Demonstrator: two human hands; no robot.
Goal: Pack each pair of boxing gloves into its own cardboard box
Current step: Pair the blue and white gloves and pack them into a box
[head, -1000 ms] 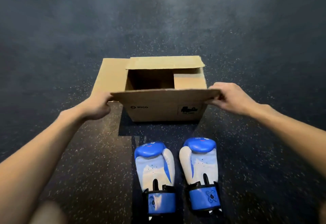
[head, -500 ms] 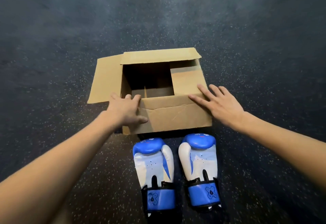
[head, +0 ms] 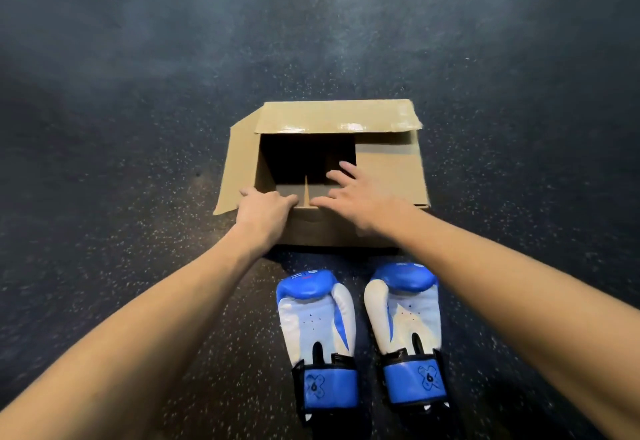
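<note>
Right flap (head: 388, 176) over half the box (head: 346, 231) mouth

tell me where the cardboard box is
Head view: the cardboard box sits on the floor mid-frame, just beyond the boxing gloves.

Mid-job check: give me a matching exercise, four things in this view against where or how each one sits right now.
Things:
1. left hand
2. right hand
3. boxing gloves
4. left flap

States:
A. side by side on the floor, on the near side of the box
B. folded outward
C. fingers curled over the box's near rim
D. fingers spread above the opening

Pairs: 1-C, 2-D, 3-A, 4-B
</note>
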